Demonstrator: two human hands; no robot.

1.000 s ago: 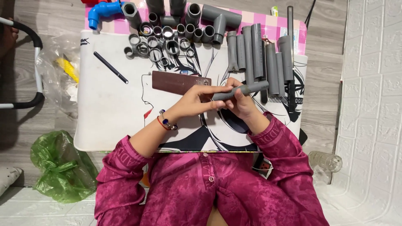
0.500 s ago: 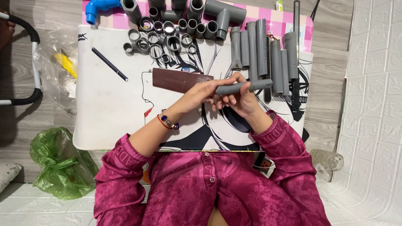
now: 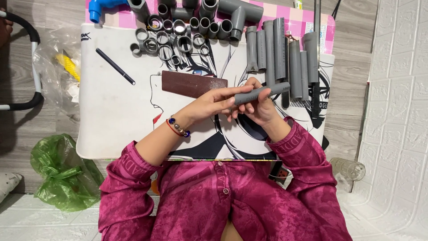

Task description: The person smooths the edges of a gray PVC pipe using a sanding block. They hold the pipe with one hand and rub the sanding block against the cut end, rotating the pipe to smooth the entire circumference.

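Right now we hold a short grey pipe (image 3: 261, 93) above the middle of the table (image 3: 111, 120), our left hand (image 3: 214, 102) and right hand (image 3: 261, 109) both with fingers clamped on it. No fitting sits on it yet. At twelve o'clock lie loose grey fittings (image 3: 178, 38); at one o'clock, a row of grey pipes (image 3: 281, 49). A brown sanding sheet (image 3: 194, 84) lies just beside our hands. At eight o'clock sits a crumpled green bag (image 3: 62, 172).
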